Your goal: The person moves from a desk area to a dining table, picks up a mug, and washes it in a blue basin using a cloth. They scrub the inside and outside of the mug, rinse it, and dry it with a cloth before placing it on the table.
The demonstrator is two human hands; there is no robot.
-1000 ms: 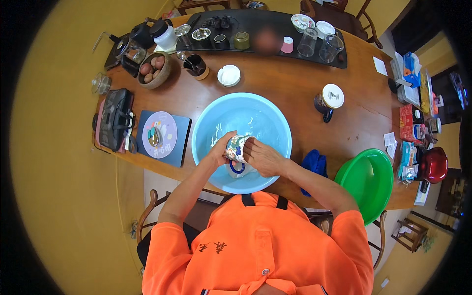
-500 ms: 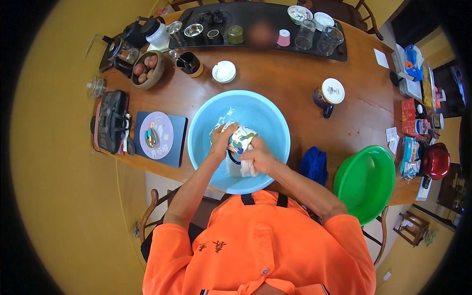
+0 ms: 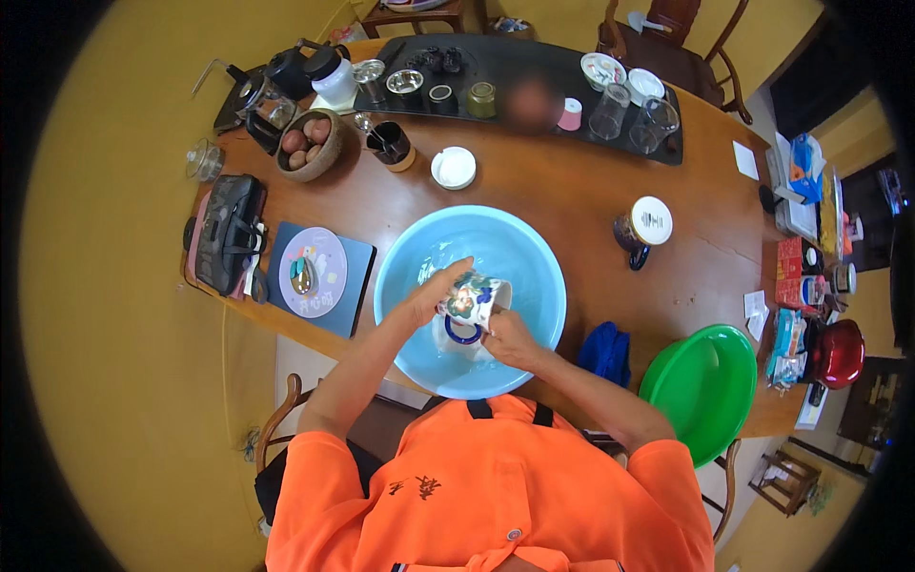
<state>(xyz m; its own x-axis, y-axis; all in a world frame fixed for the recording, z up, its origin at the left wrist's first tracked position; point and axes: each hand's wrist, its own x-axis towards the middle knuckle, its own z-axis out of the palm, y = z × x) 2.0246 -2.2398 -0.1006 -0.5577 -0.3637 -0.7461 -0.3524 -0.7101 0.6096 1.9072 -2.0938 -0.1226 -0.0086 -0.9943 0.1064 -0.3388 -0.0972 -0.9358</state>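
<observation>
A white mug (image 3: 469, 299) with a coloured pattern lies tilted in my left hand (image 3: 434, 294), its dark blue ring handle (image 3: 463, 332) facing me. My left fingers wrap over its far side and base. At the mouth, on the right, my right hand (image 3: 510, 339) is closed, its fingertips hidden in or behind the rim. Whether the white cloth is in them I cannot make out; a pale patch shows below the handle. Both hands are over the light blue basin (image 3: 553, 286), which holds water.
Right of the basin are a blue cloth bundle (image 3: 605, 354), a green basin (image 3: 705, 396) and a dark lidded mug (image 3: 650, 223). On the left, a purple round plate (image 3: 329, 272) lies on a blue board. A white dish (image 3: 454, 168) and a black tea tray (image 3: 534, 119) stand farther back.
The mug has turned so its mouth faces right. My right hand has moved from its lower side to its mouth; the white cloth seen in that hand is no longer plain. The view has shifted slightly.
</observation>
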